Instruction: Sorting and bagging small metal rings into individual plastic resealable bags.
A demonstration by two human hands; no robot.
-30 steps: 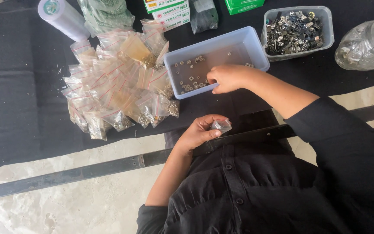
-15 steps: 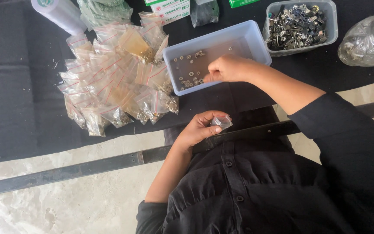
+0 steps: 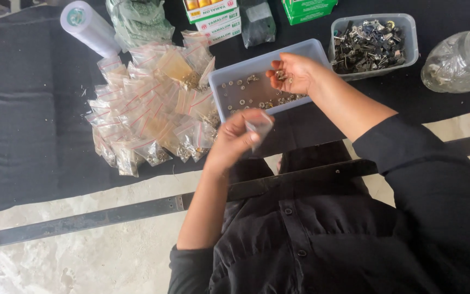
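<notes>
- We hold a small clear plastic zip bag (image 3: pixel 259 126) in our left hand (image 3: pixel 234 140), fingers pinched together on it, in front of the near edge of the pale blue rectangular plastic tray (image 3: pixel 229 68).
- The bag is blurred, so we can only say its long axis seems to run near upright, tilted a little, with its upper end pointing away from us toward the tray; which end is the mouth we cannot tell.
- Our right hand (image 3: pixel 294 73) hangs over the right part of the tray, palm partly up, fingers curled loosely around a few small silvery metal rings (image 3: pixel 282 74) lying in the cupped fingers.
- More of the same small metal pieces (image 3: pixel 240 85) are scattered over the tray floor.
- Left of the tray lies a heap of small clear filled zip bags with red seal strips (image 3: pixel 148 111), spread on the black cloth (image 3: pixel 23 114).
- Right of the tray stands a clear rectangular tub of larger shiny metal clips (image 3: pixel 370 38), and further right a clear glass jar (image 3: pixel 461 57) on its side.
- A white roll (image 3: pixel 88 27) lies beyond the heap, pointing away to the left.
- A dark flat metal bar (image 3: pixel 110 215) runs across the pale stone floor below our arms.
</notes>
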